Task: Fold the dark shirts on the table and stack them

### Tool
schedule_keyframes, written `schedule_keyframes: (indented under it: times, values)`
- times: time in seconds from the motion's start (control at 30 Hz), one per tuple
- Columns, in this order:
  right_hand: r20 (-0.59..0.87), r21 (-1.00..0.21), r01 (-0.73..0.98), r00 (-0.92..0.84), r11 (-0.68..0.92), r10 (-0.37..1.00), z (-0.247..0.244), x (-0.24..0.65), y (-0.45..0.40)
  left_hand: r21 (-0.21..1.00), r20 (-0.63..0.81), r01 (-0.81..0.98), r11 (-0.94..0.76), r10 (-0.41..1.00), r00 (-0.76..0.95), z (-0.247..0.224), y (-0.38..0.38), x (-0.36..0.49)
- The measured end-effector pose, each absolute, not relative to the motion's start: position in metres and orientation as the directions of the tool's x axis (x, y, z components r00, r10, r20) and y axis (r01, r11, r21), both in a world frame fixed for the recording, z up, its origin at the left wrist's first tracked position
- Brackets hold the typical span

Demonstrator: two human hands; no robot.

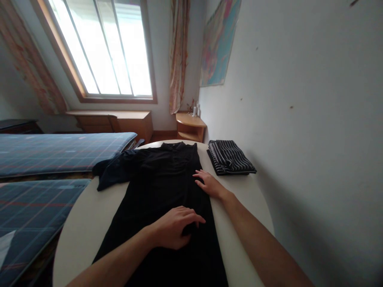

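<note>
A black collared garment (161, 179) lies spread lengthwise on a round white table (80, 223), its collar at the far edge. One sleeve reaches out to the left; on the right side no sleeve sticks out. My left hand (178, 227) is over the middle of the garment, fingers apart and slightly curled, holding nothing. Further up, my right hand (208, 183) rests at the garment's right edge with its fingers spread, and it is empty too. Folded black cloth with white stripes (231, 157) sits in a stack to the right of the collar.
Beds with blue plaid mattresses (60, 153) stand to the left of the table. A white wall (314, 159) runs close along the right. Behind are a wooden desk (131, 114), a corner shelf (191, 119) and a bright window (104, 48).
</note>
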State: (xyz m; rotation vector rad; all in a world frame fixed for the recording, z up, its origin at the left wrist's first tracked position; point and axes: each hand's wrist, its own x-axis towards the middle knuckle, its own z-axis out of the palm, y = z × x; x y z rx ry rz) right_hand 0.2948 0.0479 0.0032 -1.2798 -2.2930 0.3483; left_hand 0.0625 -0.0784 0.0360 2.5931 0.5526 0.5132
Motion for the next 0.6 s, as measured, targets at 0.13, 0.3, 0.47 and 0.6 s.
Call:
schedule_keyframes:
  times: [0.13,0.3,0.47,0.6]
  values:
    - [0.286,-0.442,0.726,-0.443,0.527,0.850,0.002,0.295,0.048,0.454,0.304,0.215,-0.864,0.377,0.875,0.036,-0.079,0.063]
    - [0.292,-0.448,0.721,-0.440,0.528,0.849,0.000,0.295,0.050,0.424,0.355,0.176,-0.888,0.342,0.870,0.041,-0.089,0.066]
    - [0.293,-0.411,0.746,-0.437,0.524,0.851,0.004,0.294,0.048,0.389,0.364,0.155,-0.908,0.306,0.880,0.045,-0.097,0.068]
    - [0.306,-0.344,0.809,-0.383,0.476,0.872,0.015,0.286,0.052,0.352,0.355,0.145,-0.925,0.275,0.894,0.041,-0.099,0.069]
